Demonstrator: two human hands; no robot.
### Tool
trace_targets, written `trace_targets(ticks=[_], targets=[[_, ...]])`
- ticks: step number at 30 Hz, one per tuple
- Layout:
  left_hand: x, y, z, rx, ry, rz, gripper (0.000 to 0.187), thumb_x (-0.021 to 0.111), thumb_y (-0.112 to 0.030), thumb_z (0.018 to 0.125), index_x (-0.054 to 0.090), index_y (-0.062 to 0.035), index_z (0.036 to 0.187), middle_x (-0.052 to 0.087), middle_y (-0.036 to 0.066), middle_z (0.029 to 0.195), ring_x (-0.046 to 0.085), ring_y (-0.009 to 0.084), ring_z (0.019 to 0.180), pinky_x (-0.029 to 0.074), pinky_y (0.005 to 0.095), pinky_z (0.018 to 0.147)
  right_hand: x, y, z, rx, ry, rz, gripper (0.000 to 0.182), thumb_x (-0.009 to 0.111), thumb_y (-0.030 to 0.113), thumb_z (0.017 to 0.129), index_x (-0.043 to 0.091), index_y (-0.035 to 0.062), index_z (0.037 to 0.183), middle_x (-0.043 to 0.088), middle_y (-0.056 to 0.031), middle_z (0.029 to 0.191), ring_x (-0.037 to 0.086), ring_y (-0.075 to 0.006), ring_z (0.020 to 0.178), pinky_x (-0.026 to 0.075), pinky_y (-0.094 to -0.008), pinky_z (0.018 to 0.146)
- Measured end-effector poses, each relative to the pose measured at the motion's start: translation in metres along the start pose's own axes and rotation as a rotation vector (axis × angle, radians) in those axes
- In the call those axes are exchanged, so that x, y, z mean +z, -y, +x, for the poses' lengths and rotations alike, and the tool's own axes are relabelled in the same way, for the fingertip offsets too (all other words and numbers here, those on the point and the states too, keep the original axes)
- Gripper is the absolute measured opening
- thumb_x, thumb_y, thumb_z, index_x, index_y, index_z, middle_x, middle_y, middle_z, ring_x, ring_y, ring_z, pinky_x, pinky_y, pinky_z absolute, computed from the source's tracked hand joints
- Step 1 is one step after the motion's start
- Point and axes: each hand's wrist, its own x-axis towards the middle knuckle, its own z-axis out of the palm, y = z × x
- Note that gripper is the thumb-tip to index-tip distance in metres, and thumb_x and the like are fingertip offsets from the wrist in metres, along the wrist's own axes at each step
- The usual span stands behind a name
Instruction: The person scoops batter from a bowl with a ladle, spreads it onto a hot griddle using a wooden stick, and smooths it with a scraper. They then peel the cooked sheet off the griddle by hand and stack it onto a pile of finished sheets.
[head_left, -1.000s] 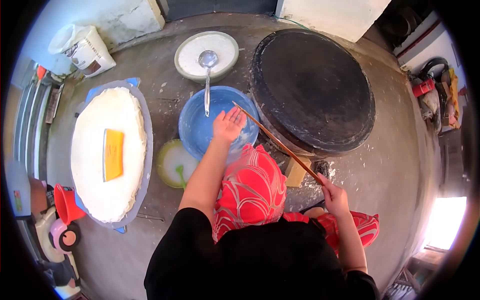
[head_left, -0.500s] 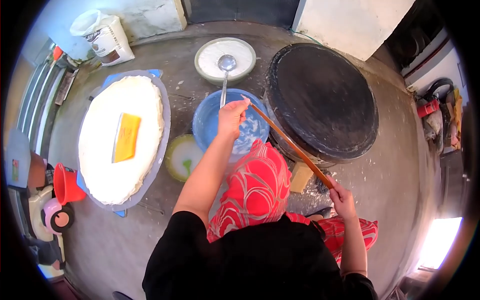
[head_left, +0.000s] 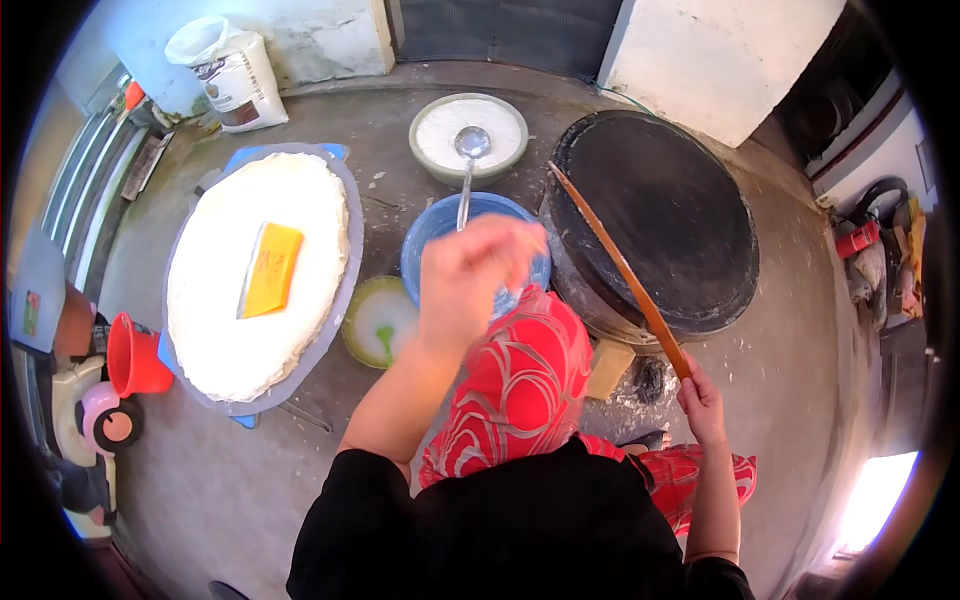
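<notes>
The right hand [head_left: 703,402] is closed round the near end of a long, thin wooden stick [head_left: 617,262], which slants up and away across the rim of a round, matte black griddle [head_left: 660,215] beyond it. The left hand [head_left: 470,275] is raised and motion-blurred over a blue bowl [head_left: 425,245], hiding much of it, and I cannot tell its grip; a metal ladle [head_left: 470,150] spans from that bowl into a pale bowl of white batter [head_left: 468,125] farther off. Left of that hand lie a small green bowl [head_left: 375,318] and a big oval tray [head_left: 345,240] heaped with white dough under a yellow scraper [head_left: 271,270], with bare concrete floor [head_left: 800,300] open past the griddle.
</notes>
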Motion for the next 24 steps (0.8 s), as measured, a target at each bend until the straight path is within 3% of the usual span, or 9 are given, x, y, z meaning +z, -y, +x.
trace_targets(ticks=[3,7,10,13,15,17,19,21,24], targets=[[0.014,-0.074,-0.035,0.656,0.312,0.158,0.007,0.064,-0.006,0.071,0.063,-0.0027,0.077,0.063,0.01,0.08,0.06,0.0185,0.061,0.048,0.0263,0.05,0.002,0.013,0.015,0.053,0.021,0.006,0.042,0.042,0.002,0.089,0.043,0.0119,0.13,0.036,0.0079,0.064,0.034,-0.0026,0.055,0.031,-0.0168,0.052],[0.014,-0.119,-0.057,0.883,0.523,-0.073,0.021,0.061,-0.018,0.079,0.063,0.0018,0.087,0.062,0.014,0.088,0.059,0.0199,0.071,0.048,0.0292,0.062,0.012,0.034,0.037,0.005,0.061,-0.02,0.041,0.042,0.003,0.09,0.043,0.0113,0.13,0.037,0.0066,0.063,0.034,-0.0034,0.053,0.032,-0.0171,0.051],[0.024,-0.145,-0.087,0.605,0.103,0.096,0.005,0.069,-0.005,0.069,0.064,-0.0045,0.07,0.063,0.003,0.069,0.052,0.0097,0.05,0.043,0.0221,0.046,0.017,0.057,0.052,-0.036,0.094,-0.175,0.039,0.042,0.004,0.09,0.045,0.0097,0.128,0.042,0.0044,0.064,0.04,-0.0037,0.056,0.035,-0.0167,0.054],[0.001,-0.127,-0.076,0.848,0.262,0.091,0.004,0.066,-0.008,0.074,0.066,-0.0069,0.077,0.063,0.007,0.074,0.056,0.0142,0.057,0.046,0.0255,0.05,0.023,0.068,0.068,-0.114,0.106,-0.244,0.033,0.042,0.004,0.09,0.05,0.0074,0.122,0.045,0.0035,0.065,0.043,-0.0044,0.058,0.036,-0.018,0.056],[0.009,-0.116,-0.103,0.473,-0.162,0.253,0.008,0.06,-0.001,0.067,0.062,-0.0073,0.072,0.062,0.007,0.074,0.057,0.0173,0.054,0.045,0.0281,0.044,0.028,0.083,0.079,-0.104,0.133,-0.267,0.025,0.043,0.004,0.089,0.055,0.0038,0.111,0.047,0.0021,0.066,0.045,-0.0055,0.061,0.038,-0.0195,0.059],[-0.052,-0.081,-0.079,0.468,0.309,0.885,0.008,0.061,-0.005,0.064,0.061,-0.0085,0.072,0.062,0.005,0.079,0.058,0.0195,0.067,0.047,0.0316,0.058,0.034,0.102,0.092,-0.203,0.148,-0.504,0.019,0.044,0.004,0.087,0.056,0.0015,0.103,0.049,0.0004,0.066,0.047,-0.0065,0.064,0.038,-0.0203,0.062],[-0.081,0.009,-0.083,0.205,-0.153,0.761,0.007,0.061,-0.008,0.073,0.064,-0.0055,0.078,0.063,0.008,0.084,0.057,0.0246,0.075,0.046,0.0325,0.065,0.047,0.118,0.103,-0.231,0.177,-0.509,0.016,0.049,0.005,0.084,0.056,-0.0005,0.097,0.051,-0.0012,0.067,0.048,-0.0075,0.063,0.039,-0.021,0.061],[-0.138,0.111,-0.112,0.001,-0.263,1.185,0.019,0.061,-0.014,0.076,0.063,-0.002,0.09,0.058,0.013,0.1,0.055,0.0286,0.087,0.044,0.0356,0.075,0.073,0.148,0.108,-0.301,0.25,-0.623,0.017,0.053,0.006,0.081,0.058,0.0002,0.096,0.055,-0.0051,0.067,0.051,-0.0105,0.061,0.041,-0.0231,0.059],[-0.18,0.186,-0.177,-0.694,-0.264,1.713,0.041,0.061,-0.023,0.078,0.052,-0.003,0.112,0.043,0.018,0.121,0.052,0.0346,0.098,0.043,0.0368,0.083,0.131,0.186,0.106,-0.516,0.41,-0.738,0.026,0.058,0.009,0.076,0.061,0.0048,0.101,0.062,-0.0122,0.074,0.06,-0.024,0.067,0.046,-0.0328,0.063]])
